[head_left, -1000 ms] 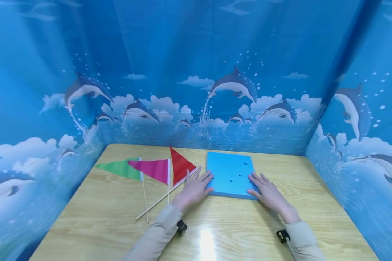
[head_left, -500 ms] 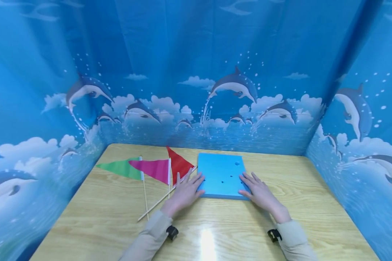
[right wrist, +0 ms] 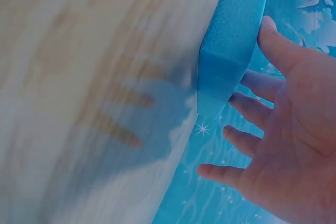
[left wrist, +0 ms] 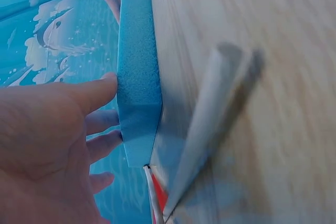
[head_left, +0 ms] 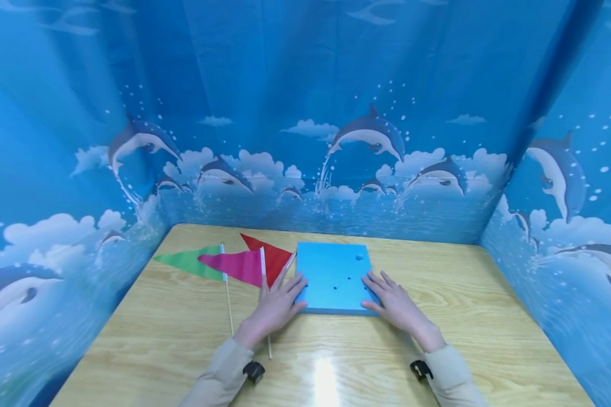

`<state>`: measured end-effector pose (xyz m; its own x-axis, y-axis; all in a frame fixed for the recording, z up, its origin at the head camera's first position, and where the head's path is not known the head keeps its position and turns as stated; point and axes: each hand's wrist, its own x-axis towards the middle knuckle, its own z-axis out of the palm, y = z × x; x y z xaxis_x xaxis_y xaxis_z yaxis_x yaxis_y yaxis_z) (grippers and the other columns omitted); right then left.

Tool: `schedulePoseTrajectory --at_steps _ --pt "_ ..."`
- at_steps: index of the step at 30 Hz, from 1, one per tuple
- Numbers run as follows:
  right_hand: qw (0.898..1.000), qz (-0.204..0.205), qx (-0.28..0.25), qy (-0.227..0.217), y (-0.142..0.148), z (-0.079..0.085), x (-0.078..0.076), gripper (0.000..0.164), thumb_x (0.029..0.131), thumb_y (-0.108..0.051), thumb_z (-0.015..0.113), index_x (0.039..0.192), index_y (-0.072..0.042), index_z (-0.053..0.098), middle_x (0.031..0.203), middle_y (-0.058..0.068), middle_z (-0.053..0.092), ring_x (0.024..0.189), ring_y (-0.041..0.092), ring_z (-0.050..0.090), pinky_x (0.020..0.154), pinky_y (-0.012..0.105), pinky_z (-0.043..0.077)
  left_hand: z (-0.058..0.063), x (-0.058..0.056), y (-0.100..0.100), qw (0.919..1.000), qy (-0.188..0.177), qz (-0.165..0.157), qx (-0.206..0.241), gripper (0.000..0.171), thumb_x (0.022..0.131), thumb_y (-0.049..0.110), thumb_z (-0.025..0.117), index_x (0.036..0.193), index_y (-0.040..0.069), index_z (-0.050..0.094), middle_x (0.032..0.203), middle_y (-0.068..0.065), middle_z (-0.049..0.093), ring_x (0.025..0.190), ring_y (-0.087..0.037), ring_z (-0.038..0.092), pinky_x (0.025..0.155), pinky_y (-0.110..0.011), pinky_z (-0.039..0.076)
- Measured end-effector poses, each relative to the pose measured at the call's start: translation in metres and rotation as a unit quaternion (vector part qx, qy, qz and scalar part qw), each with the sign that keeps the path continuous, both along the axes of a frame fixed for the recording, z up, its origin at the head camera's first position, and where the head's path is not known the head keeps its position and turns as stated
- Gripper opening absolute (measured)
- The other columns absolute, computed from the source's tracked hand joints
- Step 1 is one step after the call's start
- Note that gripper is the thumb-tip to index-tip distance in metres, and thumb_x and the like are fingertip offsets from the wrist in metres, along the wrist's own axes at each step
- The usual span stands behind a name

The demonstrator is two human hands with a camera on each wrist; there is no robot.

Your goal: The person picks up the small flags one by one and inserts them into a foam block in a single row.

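Note:
A square blue foam block [head_left: 331, 274] with several small holes in its top lies flat on the table. My left hand [head_left: 275, 311] rests along the block's left side, fingers straight and spread, fingertips at its edge. My right hand [head_left: 399, 308] lies against the right side the same way. Between the block and the left hand's fingers comes the stick end of a red pennant flag [head_left: 274, 257]; the hand covers much of that stick. In the left wrist view, thumb and fingertips touch the blue block [left wrist: 139, 66]. The right wrist view has straight fingers beside the block [right wrist: 226, 51].
Left of the block lie a magenta pennant flag [head_left: 236, 265], overlapping the red one, and a green pennant flag [head_left: 196, 263], both on thin wooden sticks. A blue dolphin-print curtain [head_left: 305, 198] surrounds the wooden table [head_left: 438, 271] at the back and sides.
The foam block has slid left and slightly toward me, with both hands moving along at its sides. The red flag has shifted left and turned a little, overlapping the magenta flag.

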<state>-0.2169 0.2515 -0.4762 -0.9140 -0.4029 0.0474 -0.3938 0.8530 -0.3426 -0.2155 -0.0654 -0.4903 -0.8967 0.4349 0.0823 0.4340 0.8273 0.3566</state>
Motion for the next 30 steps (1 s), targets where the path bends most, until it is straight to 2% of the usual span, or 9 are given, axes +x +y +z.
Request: schedulePoseTrajectory --at_steps 6,19,25,30 --pt "1.000 0.009 -0.003 -0.004 -0.003 -0.002 0.006 0.068 0.100 -0.042 0.061 0.154 -0.005 0.040 0.162 0.019 0.032 0.149 0.049 0.020 0.112 0.076 0.022 0.000 0.007 -0.009 0.9999 -0.012 0.001 0.011 0.062 0.100 0.039 0.062 0.155 0.017 0.043 0.163 -0.005 0.036 0.154 -0.042 0.012 0.116 -0.076 0.004" --pt "1.000 0.022 -0.005 0.004 0.000 -0.001 0.028 0.068 0.100 -0.044 0.061 0.155 -0.011 0.040 0.162 0.015 0.032 0.149 0.048 0.021 0.110 0.078 0.023 0.003 0.020 -0.018 0.9990 -0.018 -0.014 0.038 0.061 0.100 0.035 0.065 0.153 0.014 0.045 0.162 -0.007 0.038 0.153 -0.044 0.015 0.114 -0.078 0.004" --pt "0.999 0.032 0.001 0.013 0.002 -0.001 0.028 0.070 0.098 -0.047 0.061 0.155 -0.012 0.041 0.162 0.013 0.033 0.149 0.046 0.024 0.111 0.077 0.021 0.006 0.023 -0.020 0.9987 -0.017 -0.018 0.044 0.059 0.100 0.033 0.065 0.152 0.013 0.046 0.161 -0.009 0.039 0.153 -0.044 0.014 0.114 -0.079 0.005" --pt "0.999 0.042 0.006 0.012 0.004 -0.003 0.026 0.070 0.099 -0.046 0.060 0.157 -0.013 0.038 0.163 0.011 0.032 0.150 0.043 0.024 0.113 0.076 0.019 0.008 0.021 -0.020 0.9979 -0.018 -0.023 0.058 0.059 0.098 0.031 0.068 0.151 0.011 0.049 0.159 -0.011 0.042 0.152 -0.045 0.016 0.114 -0.078 0.006"
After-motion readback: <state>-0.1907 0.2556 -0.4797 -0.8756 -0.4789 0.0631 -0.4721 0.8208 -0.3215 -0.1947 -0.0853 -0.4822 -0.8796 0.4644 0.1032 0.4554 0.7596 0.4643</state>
